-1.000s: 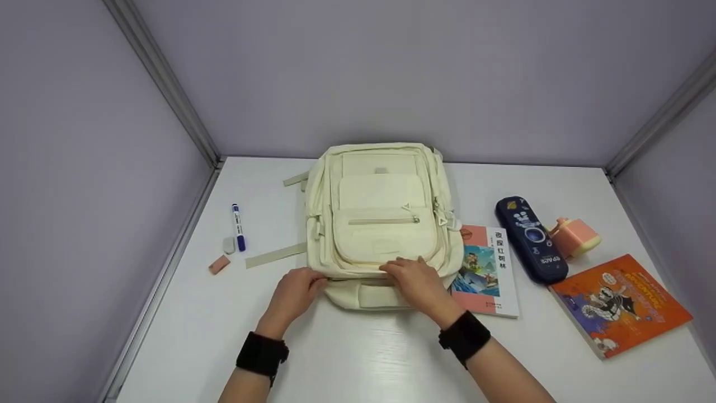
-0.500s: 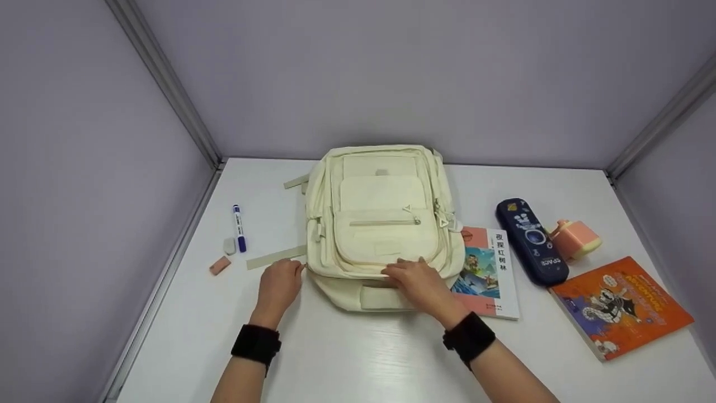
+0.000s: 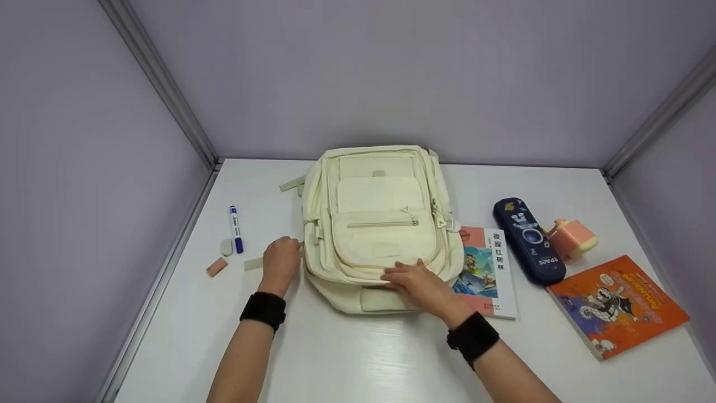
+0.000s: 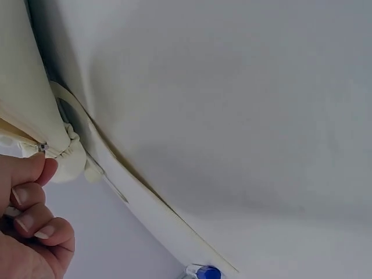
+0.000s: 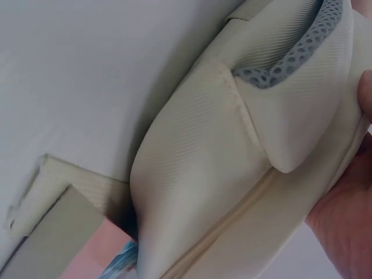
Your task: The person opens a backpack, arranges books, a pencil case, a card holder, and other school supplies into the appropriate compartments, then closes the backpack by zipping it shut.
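The bag [image 3: 375, 193] is lying front up on the bench [image 3: 363, 358], just beyond our hands, its lower edge facing us. With our left hand [image 3: 281, 260] we are pinching a small metal zip pull [image 4: 41, 147] between thumb and finger at the bag's left side, while the other fingers are lying bent toward the palm. Our right hand [image 3: 419, 285] is resting on the bag's lower edge, its fingers lying slightly apart over the cloth; we cannot tell whether the thumb is closing on it from below. We are wearing a black band [image 3: 264, 309] on the left wrist and another on the right. A strap [image 3: 253, 263] is running out past the left hand, partly hidden by it, and beyond it a second strap [image 3: 292, 183] is sticking out from the bag. Left of that hand a marker [image 3: 236, 229], a grey lump [image 3: 226, 247] and a pink block [image 3: 217, 267] are lying near one another. Just right of the right hand a pale book [image 3: 485, 271] is showing a picture cover, its left edge hidden by the bag. Farther right we are seeing a navy case [image 3: 528, 240], a pink gadget [image 3: 571, 239] just beside it, and an orange book [image 3: 618, 308] lying nearest us, its corner close to the case.
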Demonstrator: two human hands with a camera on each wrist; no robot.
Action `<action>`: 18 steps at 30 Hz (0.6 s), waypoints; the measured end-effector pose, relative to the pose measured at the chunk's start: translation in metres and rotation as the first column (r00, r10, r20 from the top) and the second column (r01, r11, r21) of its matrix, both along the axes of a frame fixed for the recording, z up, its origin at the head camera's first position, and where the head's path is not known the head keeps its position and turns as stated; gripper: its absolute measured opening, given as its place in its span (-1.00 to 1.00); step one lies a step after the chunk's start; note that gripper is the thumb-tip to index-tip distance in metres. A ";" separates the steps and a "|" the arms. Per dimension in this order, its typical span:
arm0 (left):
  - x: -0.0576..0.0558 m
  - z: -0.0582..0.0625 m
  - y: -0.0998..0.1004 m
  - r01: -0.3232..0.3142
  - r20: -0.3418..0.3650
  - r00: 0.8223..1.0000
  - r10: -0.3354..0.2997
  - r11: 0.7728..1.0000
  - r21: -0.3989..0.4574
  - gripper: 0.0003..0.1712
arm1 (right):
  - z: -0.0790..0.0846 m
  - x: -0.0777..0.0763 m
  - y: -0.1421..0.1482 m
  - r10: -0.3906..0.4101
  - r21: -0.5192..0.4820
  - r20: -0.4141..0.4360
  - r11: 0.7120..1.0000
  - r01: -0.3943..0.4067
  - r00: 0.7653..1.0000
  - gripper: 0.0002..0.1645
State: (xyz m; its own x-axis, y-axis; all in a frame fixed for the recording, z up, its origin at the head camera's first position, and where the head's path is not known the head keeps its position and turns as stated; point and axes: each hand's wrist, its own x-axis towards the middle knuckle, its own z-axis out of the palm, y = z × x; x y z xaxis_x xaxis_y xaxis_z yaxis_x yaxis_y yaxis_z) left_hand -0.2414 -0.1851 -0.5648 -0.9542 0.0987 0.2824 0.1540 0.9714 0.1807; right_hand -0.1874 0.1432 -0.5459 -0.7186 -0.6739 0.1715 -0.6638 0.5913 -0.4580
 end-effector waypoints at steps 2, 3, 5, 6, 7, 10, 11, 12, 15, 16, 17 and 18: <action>-0.007 -0.002 0.000 -0.010 0.007 1.000 0.010 1.000 0.007 -0.82 | -0.001 0.000 0.001 0.015 0.001 0.004 1.000 -0.015 1.000 -0.69; -0.010 -0.003 -0.001 -0.015 0.010 1.000 0.015 1.000 0.013 -0.82 | -0.001 0.000 0.001 0.020 0.000 0.007 1.000 -0.020 1.000 -0.69; -0.015 -0.005 0.000 -0.022 0.015 1.000 0.022 0.999 0.028 -0.82 | -0.002 0.000 0.002 0.028 -0.002 0.016 1.000 -0.028 0.999 -0.68; -0.017 -0.007 0.000 -0.027 0.014 1.000 0.027 0.999 0.037 -0.82 | -0.003 0.000 0.002 0.030 -0.001 0.021 1.000 -0.030 0.999 -0.68; -0.019 -0.008 0.001 -0.033 0.012 0.999 0.032 0.998 0.045 -0.82 | -0.003 0.000 0.003 0.032 -0.001 0.027 0.999 -0.032 0.999 -0.68; -0.024 -0.012 0.001 -0.047 -0.004 0.999 0.048 0.996 0.073 -0.82 | -0.004 0.001 0.003 0.031 0.005 0.042 1.000 -0.031 0.999 -0.67; -0.025 -0.013 0.001 -0.053 -0.009 0.999 0.054 0.995 0.080 -0.82 | -0.004 0.001 0.002 0.028 0.008 0.042 1.000 -0.029 0.999 -0.68; -0.026 -0.014 0.001 -0.060 -0.010 0.998 0.062 0.994 0.086 -0.81 | -0.004 0.001 0.002 0.026 0.015 0.036 1.000 -0.027 0.999 -0.68; -0.027 -0.015 0.002 -0.090 0.017 0.996 0.089 0.991 0.099 -0.78 | -0.003 0.004 0.001 0.026 0.051 -0.003 0.998 -0.025 1.000 -0.68; -0.027 -0.015 0.002 -0.102 0.033 0.995 0.099 0.990 0.100 -0.77 | -0.002 0.005 0.001 0.026 0.065 -0.018 0.998 -0.024 0.999 -0.68; -0.027 -0.014 0.002 -0.111 0.053 0.993 0.106 0.989 0.100 -0.77 | -0.002 0.007 0.002 0.026 0.078 -0.036 0.997 -0.023 0.999 -0.68; -0.026 -0.013 0.003 -0.122 0.073 0.991 0.115 0.988 0.097 -0.76 | -0.001 0.008 0.003 0.020 0.087 -0.053 0.996 -0.016 0.998 -0.68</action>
State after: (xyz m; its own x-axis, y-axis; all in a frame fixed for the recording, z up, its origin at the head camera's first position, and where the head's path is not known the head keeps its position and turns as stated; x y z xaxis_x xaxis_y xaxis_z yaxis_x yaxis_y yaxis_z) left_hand -0.2672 -0.1819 -0.5779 -0.9746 -0.0418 0.2201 0.0233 0.9583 0.2849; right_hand -0.1791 0.1464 -0.5472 -0.6975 -0.7007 0.1501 -0.6971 0.6149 -0.3686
